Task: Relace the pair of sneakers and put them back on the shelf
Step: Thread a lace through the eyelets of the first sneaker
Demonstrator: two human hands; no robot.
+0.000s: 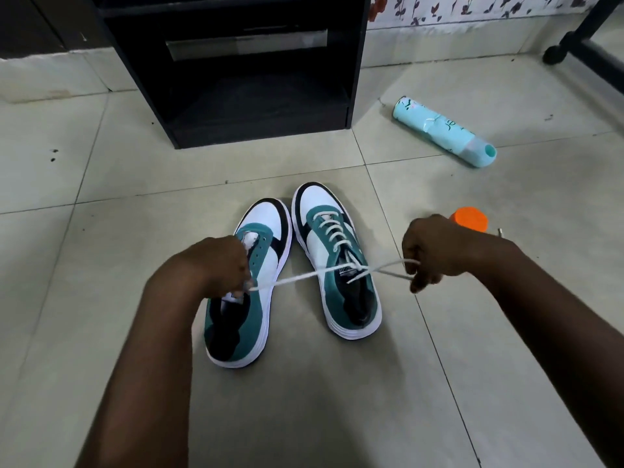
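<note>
Both hands, left hand (221,265) and right hand (430,251), pinch the lace (304,276) ends, pulling outward to snug the right sneaker (337,261) mid-floor.

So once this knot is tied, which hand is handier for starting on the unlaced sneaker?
Probably the left hand: it grips the lace directly over the unlaced sneaker, while the right hand is beyond the laced sneaker.

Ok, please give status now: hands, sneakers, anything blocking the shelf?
Left hand and right hand each pinch a white lace end, pulled taut. Right sneaker laced; left sneaker unlaced. Black shelf ahead, floor path open.
</note>
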